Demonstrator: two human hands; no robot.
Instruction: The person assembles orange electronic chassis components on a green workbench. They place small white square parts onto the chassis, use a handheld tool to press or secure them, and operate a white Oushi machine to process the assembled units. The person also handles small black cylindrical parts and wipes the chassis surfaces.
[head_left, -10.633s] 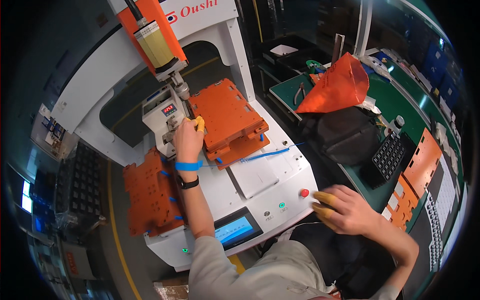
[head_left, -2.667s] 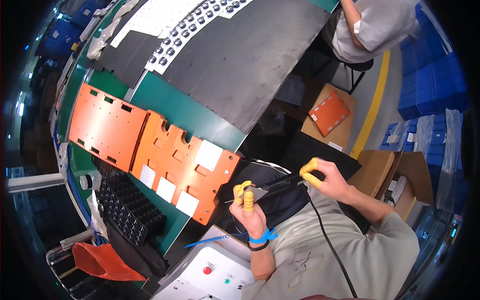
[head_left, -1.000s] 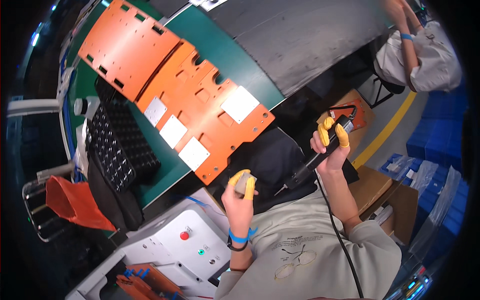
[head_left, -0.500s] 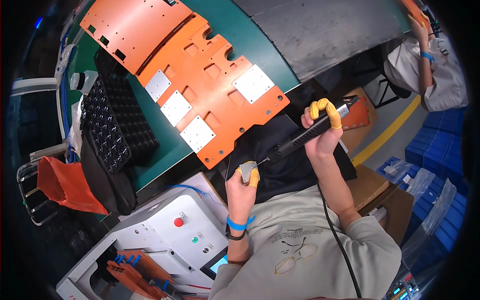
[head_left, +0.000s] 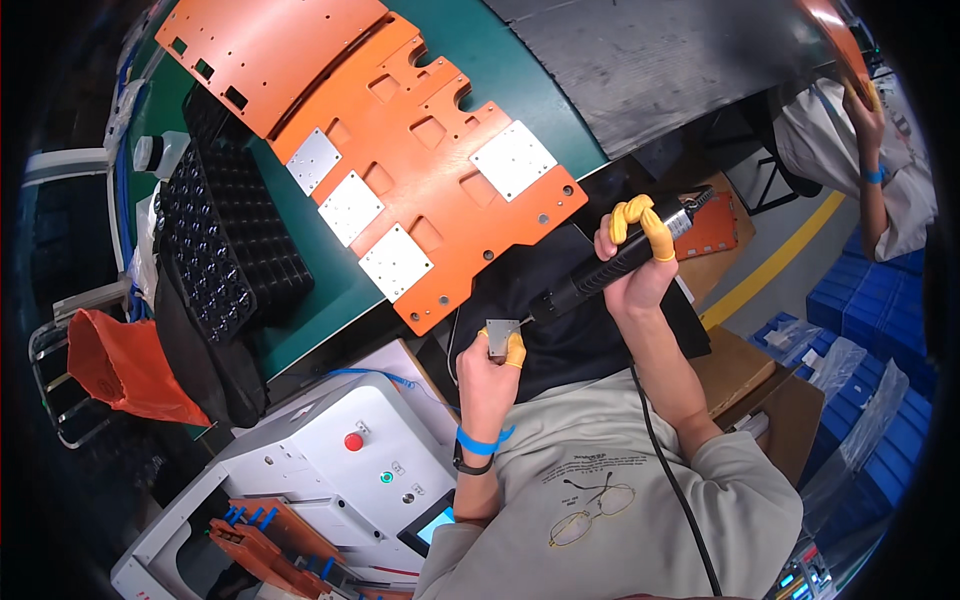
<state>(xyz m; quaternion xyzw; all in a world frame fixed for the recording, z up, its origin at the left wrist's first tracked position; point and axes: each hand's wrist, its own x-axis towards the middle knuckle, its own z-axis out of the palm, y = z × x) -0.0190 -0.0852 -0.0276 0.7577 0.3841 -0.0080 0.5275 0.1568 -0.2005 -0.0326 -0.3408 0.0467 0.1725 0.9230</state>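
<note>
My left hand (head_left: 490, 372), with yellow finger cots and a blue wristband, pinches a small square metal plate (head_left: 498, 328) in front of my chest. My right hand (head_left: 634, 262), also in yellow finger cots, grips a black electric screwdriver (head_left: 612, 266); its tip touches the small plate. A cable runs from the tool down over my shirt. Just beyond both hands lies an orange fixture board (head_left: 430, 170) carrying several square metal plates, on a green table (head_left: 335, 290).
A second orange board (head_left: 265, 50) lies farther back. Black compartment trays (head_left: 225, 250) sit to the left, near an orange bag (head_left: 120, 365). A white machine with a red button (head_left: 352, 441) stands at lower left. Another person (head_left: 865, 150) is at upper right. Cardboard boxes (head_left: 745, 375) sit by my right side.
The view has swung from the machine to the green table. In the last second both hands came together, and the screwdriver tip now meets the small plate in my left hand.
</note>
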